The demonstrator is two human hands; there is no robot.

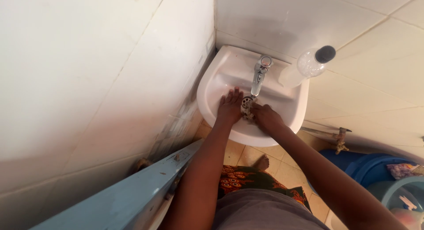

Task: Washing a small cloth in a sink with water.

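The left hand is lying flat with fingers spread in the bowl of the white sink, while the right hand is curling loosely beside it, both touching the metal drain between them; whether either is pinching it I cannot tell. The chrome tap is standing just above. Judging by this, the washing is looking mid-way, with nothing rinsed clear. A clear bottle is resting on the sink's rim, a blue door is crowding the left, and blue buckets are standing to the right.
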